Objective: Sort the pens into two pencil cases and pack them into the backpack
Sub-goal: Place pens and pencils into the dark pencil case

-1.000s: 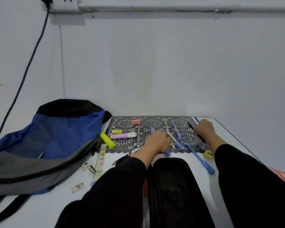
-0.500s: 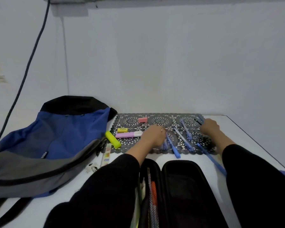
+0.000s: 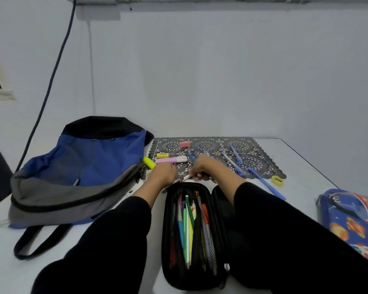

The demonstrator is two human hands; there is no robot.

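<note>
Black fabric pencil case, lower centre, part-filled; my right hand pinches a white pen, left hand grip unclear, blue plastic pens centre-right unsorted.

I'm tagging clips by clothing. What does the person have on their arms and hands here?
Both arms are in long, plain black sleeves, the left sleeve and the right sleeve alike, with no logo or pattern visible. They end short of the wrists. The left hand and the right hand are bare: no gloves, and no watch, ring or bracelet shows.
</note>
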